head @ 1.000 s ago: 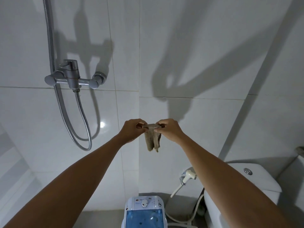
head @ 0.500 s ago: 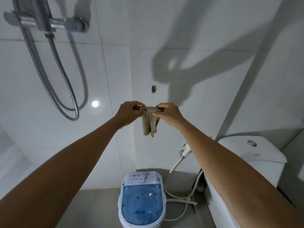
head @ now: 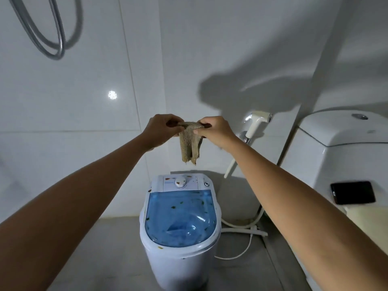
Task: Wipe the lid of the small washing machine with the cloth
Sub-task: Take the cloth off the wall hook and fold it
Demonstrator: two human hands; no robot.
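A small white washing machine (head: pixel 180 263) stands on the floor at the lower middle. Its translucent blue lid (head: pixel 181 217) carries several small brown specks, and a white control panel with a round knob (head: pixel 180 182) sits behind it. A beige ribbed cloth (head: pixel 190 142) hangs in the air above the machine's back edge. My left hand (head: pixel 161 131) pinches its top left corner and my right hand (head: pixel 214 131) pinches its top right corner. Both arms are stretched forward, well above the lid.
A white toilet (head: pixel 344 156) stands at the right with a black phone (head: pixel 352 192) lying on it. A white bidet sprayer (head: pixel 255 123) hangs on the tiled wall, its hose trailing on the floor. A metal shower hose (head: pixel 48 38) loops at top left.
The view has tilted downward, bringing the whole washing machine into sight. Both hands keep the same pinch on the hanging cloth and have lowered with it.
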